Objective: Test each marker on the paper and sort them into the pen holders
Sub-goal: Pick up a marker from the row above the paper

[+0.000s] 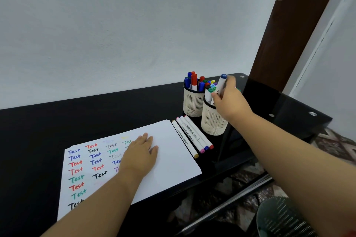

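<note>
A white paper (173, 152) lies on the black table, its left part covered with the word "Test" in several colours. My left hand (140, 152) rests flat on it with straight fingers. My right hand (229, 100) grips a white marker with a blue cap (222, 82), held upright over the nearer cream pen holder (212, 123), which has several markers in it. The farther cream pen holder (192, 104) holds several red and blue markers. Several loose white markers (192, 136) lie side by side between the paper and the holders.
The black table (38, 131) stands against a pale wall. Its right end is a glass corner with metal fittings (312, 113). A dark wooden post (289, 25) rises behind it. A mesh bin (283, 219) and patterned floor lie below right.
</note>
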{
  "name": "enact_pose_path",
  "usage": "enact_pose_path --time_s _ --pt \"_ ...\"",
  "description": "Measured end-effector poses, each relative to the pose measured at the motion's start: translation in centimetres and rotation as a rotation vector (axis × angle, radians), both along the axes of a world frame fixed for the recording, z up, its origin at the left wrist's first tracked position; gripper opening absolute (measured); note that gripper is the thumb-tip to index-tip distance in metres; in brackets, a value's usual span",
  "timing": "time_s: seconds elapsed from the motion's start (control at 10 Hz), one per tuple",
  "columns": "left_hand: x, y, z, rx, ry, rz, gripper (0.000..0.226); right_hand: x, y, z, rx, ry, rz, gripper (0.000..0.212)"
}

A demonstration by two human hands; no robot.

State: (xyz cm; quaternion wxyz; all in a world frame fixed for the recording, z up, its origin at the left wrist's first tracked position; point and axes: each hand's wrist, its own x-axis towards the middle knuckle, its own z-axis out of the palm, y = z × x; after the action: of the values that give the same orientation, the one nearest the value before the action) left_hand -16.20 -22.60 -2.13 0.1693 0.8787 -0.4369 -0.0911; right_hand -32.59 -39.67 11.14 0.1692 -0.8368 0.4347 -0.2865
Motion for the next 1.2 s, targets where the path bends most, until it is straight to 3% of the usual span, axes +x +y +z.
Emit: enact_pose_path --time_s 0.1,0.3,0.6,0.8,0.9,1.0,1.2 --pt "0.0 0.0 0.0 0.004 -0.003 -0.003 0.052 0.1 0.1 -0.1 -0.029 -0.070 0.001 0.057" --pt "0.1 0.1 0.3 0.003 -0.001 0.001 0.052 0.2 0.1 -0.3 -0.084 -0.016 -0.010 0.059" --pt "0.0 0.0 0.2 0.012 0.001 -0.019 0.052 0.3 0.4 -0.5 -0.123 0.182 -0.025 0.024" --pt "0.0 0.3 0.3 0.007 -0.002 -0.034 0.052 0.0 1.4 -1.1 -0.302 0.118 -0.015 0.032" --pt "-0.2 0.2 0.6 0.015 -0.010 -0.037 0.052 -0.1 2.7 -2.1 -0.401 0.059 0.061 0.020" --pt "-0.2 0.3 0.6 0.019 -0.010 -0.033 0.052 0.1 3.7 -3.6 -0.417 0.142 0.153 0.017" --pt "-0.2 0.2 0.5 0.021 -0.014 -0.022 0.052 2.3 4.5 -5.6 0.032 0.519 0.146 0.047"
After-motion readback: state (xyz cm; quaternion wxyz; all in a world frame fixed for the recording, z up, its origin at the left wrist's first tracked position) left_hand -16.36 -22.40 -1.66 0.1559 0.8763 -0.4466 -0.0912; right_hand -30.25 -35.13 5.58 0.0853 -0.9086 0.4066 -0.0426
